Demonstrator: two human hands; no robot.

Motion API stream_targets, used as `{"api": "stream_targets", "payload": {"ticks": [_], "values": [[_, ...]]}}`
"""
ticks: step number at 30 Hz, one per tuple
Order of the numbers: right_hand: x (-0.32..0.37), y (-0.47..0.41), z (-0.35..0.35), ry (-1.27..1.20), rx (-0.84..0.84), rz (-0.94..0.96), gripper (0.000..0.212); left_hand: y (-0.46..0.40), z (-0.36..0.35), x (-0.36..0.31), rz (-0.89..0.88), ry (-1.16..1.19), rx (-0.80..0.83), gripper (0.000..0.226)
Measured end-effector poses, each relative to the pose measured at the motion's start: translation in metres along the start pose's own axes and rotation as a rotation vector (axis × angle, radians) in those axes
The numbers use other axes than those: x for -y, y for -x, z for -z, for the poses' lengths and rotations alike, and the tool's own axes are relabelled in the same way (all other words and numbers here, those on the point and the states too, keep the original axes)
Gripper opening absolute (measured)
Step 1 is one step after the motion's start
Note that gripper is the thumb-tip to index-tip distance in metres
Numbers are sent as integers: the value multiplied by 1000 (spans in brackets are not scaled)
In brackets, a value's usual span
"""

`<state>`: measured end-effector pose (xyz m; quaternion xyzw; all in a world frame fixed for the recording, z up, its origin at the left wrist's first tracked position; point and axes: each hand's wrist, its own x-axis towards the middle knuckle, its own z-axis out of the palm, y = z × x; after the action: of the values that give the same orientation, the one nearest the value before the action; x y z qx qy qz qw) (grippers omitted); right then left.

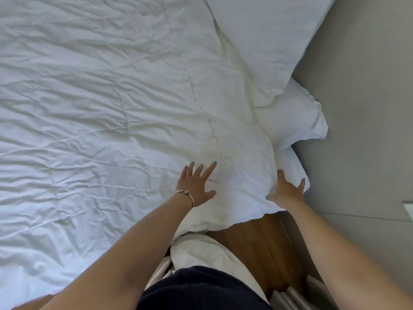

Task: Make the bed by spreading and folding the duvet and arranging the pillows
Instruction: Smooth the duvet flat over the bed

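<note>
White duvet (111, 108) lies crumpled across the bed, one corner overhanging the near edge. Left hand (197, 186) and right hand (288, 192) press flat on it, fingers apart. Pillows (279, 52) sit at the head. Pushing unevenly could drag that corner onto the floor.

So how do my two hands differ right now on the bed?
The left hand lies flat on the duvet, fingers spread, further in from the edge; the right hand presses at the duvet's corner, beside the grey wall. The left wrist wears a bracelet; the right wrist is bare. Both hands are open, palms down, with teal nails.
</note>
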<state>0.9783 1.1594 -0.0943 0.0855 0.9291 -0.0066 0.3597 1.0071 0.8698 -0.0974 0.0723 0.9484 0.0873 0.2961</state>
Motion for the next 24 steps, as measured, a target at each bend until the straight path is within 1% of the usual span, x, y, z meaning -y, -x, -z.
{"api": "stream_targets", "payload": {"ticks": [1, 2, 4, 6, 8, 10, 11, 12, 13, 14, 15, 16, 17, 18, 19, 20, 21, 22, 23, 24], "values": [[-2, 7, -2, -47, -8, 6, 75, 3, -1, 1, -19, 4, 6, 84], [-2, 13, -3, -166, -8, 26, 73, 8, 0, 2, -47, 31, 9, 84], [4, 29, -3, -535, 2, 127, 77, 19, 0, 2, -131, 146, 5, 85], [15, 47, 7, -812, -105, 252, 85, 31, 2, -2, -269, 341, -4, 88], [34, 65, 27, -1006, -267, 363, 88, 46, 6, -13, -427, 529, 9, 97], [58, 79, 51, -1191, -374, 450, 88, 61, 11, -32, -537, 603, 7, 111], [71, 85, 61, -1266, -392, 490, 84, 67, 13, -42, -553, 633, -29, 116], [83, 89, 70, -1320, -396, 522, 79, 71, 16, -52, -541, 689, -110, 118], [93, 93, 79, -1358, -384, 533, 74, 71, 21, -57, -507, 778, -217, 111], [101, 95, 85, -1389, -354, 524, 68, 70, 29, -58, -462, 875, -336, 99], [106, 99, 94, -1389, -308, 502, 62, 67, 38, -53, -417, 943, -433, 89], [109, 107, 105, -1334, -284, 453, 55, 63, 49, -45, -394, 956, -491, 80], [107, 115, 118, -1244, -315, 393, 48, 58, 61, -35, -393, 918, -503, 74], [103, 125, 127, -1137, -417, 356, 47, 54, 74, -25, -402, 854, -466, 70], [100, 139, 136, -1026, -530, 384, 51, 50, 89, -18, -410, 786, -404, 65], [100, 156, 143, -869, -615, 486, 63, 46, 103, -13, -414, 729, -343, 60], [103, 170, 145, -622, -618, 585, 80, 43, 116, -12, -425, 686, -305, 57], [106, 175, 142, -340, -615, 639, 92, 41, 127, -12, -444, 658, -293, 55], [107, 173, 137, -130, -635, 684, 91, 39, 135, -12, -458, 644, -295, 53], [107, 164, 133, -47, -688, 736, 74, 38, 141, -14, -459, 647, -306, 53]]}}
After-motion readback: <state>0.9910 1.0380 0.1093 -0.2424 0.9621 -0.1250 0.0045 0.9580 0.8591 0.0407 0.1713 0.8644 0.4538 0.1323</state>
